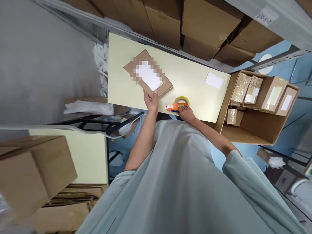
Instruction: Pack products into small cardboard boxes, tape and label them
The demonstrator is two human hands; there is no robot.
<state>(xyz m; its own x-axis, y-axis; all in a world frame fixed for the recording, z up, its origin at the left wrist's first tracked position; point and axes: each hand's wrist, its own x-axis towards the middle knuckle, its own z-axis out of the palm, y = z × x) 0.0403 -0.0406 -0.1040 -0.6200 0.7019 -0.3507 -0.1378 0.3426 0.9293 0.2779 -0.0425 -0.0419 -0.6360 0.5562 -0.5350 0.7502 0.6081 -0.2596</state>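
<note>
My left hand (151,101) grips the near edge of a flat cardboard box (164,89), thumb on top. The box lies tilted over the pale table, and a white label (147,76) covers much of its upper face; part of it is pixelated. Farther right, my right hand (186,113) is closed around an orange tape dispenser (172,107) that carries a yellow-edged tape roll (181,98). The dispenser is close to the table's near edge, apart from the box.
A white paper slip (214,80) lies on the table (200,94). To the right stands a large open carton (258,128) with several taped boxes inside. Shelved cartons (207,26) line the back. Another carton (39,165) and flattened cardboard (60,211) are at lower left.
</note>
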